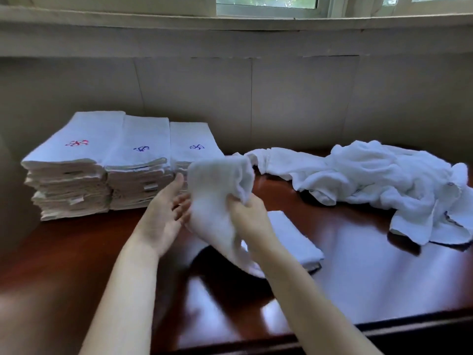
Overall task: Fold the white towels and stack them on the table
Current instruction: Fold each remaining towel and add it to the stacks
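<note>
My right hand (249, 213) grips a crumpled white towel (217, 201) and holds it up above the dark wooden table (102, 252). Beside it, my left hand (166, 211) is open, palm toward the towel, fingertips close to its left edge. One folded white towel (294, 237) lies flat on the table under and right of my right wrist. Three stacks of folded towels (107, 170) stand at the back left; their top towels bear red or blue embroidery. A heap of unfolded white towels (371, 180) lies at the back right.
A beige panelled wall (281, 98) runs close behind the table, with a window sill above it. The table's near edge (358, 331) crosses the lower right. Glossy bare tabletop shows between the stacks, the heap and my arms.
</note>
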### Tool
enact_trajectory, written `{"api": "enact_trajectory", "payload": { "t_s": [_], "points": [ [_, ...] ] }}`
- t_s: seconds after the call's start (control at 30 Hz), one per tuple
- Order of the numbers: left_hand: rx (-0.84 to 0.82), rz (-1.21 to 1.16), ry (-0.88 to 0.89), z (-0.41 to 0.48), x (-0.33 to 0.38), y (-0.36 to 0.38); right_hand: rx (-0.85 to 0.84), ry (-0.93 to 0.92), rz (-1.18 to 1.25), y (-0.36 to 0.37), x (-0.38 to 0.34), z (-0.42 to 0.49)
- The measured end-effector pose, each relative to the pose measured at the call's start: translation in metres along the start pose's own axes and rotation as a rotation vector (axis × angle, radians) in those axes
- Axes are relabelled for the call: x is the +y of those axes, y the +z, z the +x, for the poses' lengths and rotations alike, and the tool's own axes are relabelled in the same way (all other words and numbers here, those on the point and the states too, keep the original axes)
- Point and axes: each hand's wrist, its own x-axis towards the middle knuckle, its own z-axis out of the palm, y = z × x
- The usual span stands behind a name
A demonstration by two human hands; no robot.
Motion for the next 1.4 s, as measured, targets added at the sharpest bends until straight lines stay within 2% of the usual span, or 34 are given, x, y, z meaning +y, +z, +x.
{"api": "enact_trajectory", "payload": {
  "t_s": [0.07,0.13,0.17,0.23,0.3,0.37,0.4,0.47,0.6,0.67,0.77,0.83,0.97,1.13,1.2,1.27,1.33,1.4],
  "points": [
    [-0.195,0.285,0.115,-0.006,0.01,-0.004,-0.061,0.156,0.553,-0.025,-0.018,0.016],
    [-0.39,0.383,-0.001,-0.011,0.015,-0.013,-0.094,0.2,0.85,-0.051,-0.021,0.029],
    [-0.454,0.398,-0.099,-0.011,0.015,-0.019,-0.043,0.207,0.867,-0.06,-0.015,0.033],
    [-0.45,0.533,-0.228,-0.007,0.005,-0.026,0.195,0.235,0.754,-0.072,0.01,0.046],
    [-0.323,0.824,-0.297,0.002,-0.014,-0.027,0.369,0.37,0.514,-0.079,0.04,0.051],
    [-0.138,1.103,-0.318,0.009,-0.034,-0.027,0.389,0.5,0.31,-0.084,0.062,0.056],
    [-0.064,1.153,-0.31,0.011,-0.039,-0.027,0.373,0.535,0.284,-0.087,0.069,0.059],
    [-0.027,1.11,-0.336,0.011,-0.04,-0.028,0.33,0.529,0.16,-0.089,0.074,0.063],
    [-0.241,1.157,-0.352,0.003,-0.03,-0.03,0.181,0.422,-0.275,-0.087,0.073,0.056],
    [-0.342,1.256,-0.339,-0.003,-0.029,-0.03,0.094,0.404,-0.278,-0.084,0.074,0.053],
    [-0.294,1.277,-0.336,-0.007,-0.033,-0.027,0.033,0.368,-0.238,-0.081,0.075,0.052],
    [-0.246,1.202,-0.377,-0.008,-0.034,-0.023,0.067,0.341,-0.183,-0.08,0.08,0.052],
    [-0.187,0.869,-0.479,-0.013,-0.034,-0.021,0.22,0.23,-0.094,-0.076,0.089,0.053],
    [-0.171,0.825,-0.521,-0.013,-0.043,-0.027,0.266,0.182,-0.19,-0.069,0.094,0.057],
    [-0.177,0.872,-0.49,-0.011,-0.041,-0.028,0.198,0.2,-0.28,-0.069,0.09,0.058],
    [-0.19,0.946,-0.46,-0.01,-0.04,-0.03,0.052,0.251,-0.331,-0.07,0.085,0.056],
    [-0.226,0.976,-0.421,-0.01,-0.041,-0.033,-0.109,0.305,-0.292,-0.07,0.082,0.052],
    [-0.287,0.936,-0.37,-0.009,-0.043,-0.036,-0.155,0.29,-0.239,-0.069,0.086,0.049]
  ]
}}
